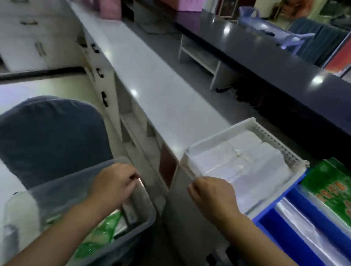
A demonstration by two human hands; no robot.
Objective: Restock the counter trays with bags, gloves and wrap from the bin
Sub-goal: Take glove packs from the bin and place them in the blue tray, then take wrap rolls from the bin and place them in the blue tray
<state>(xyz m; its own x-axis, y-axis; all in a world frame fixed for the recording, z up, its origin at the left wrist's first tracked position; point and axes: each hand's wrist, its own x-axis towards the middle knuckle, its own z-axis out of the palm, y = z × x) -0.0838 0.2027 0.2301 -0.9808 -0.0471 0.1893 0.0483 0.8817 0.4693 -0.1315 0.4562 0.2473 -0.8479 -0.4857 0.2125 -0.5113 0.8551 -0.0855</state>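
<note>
Since the green packet (100,234) lies in the clear bin (147,218) just below and nearer than the left hand (115,183), that hand is better placed. Its fingers are curled; any hold cannot be told. The same applies to the right hand (211,194) at the white tray (253,122). The packet looks glossy and limp.

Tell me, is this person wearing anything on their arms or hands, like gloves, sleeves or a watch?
Nothing shows. The left hand and right hand are ungloved, with no rings visible. The left forearm and right forearm are bare down to the picture's edge: no sleeve, watch or bracelet in view.
</note>
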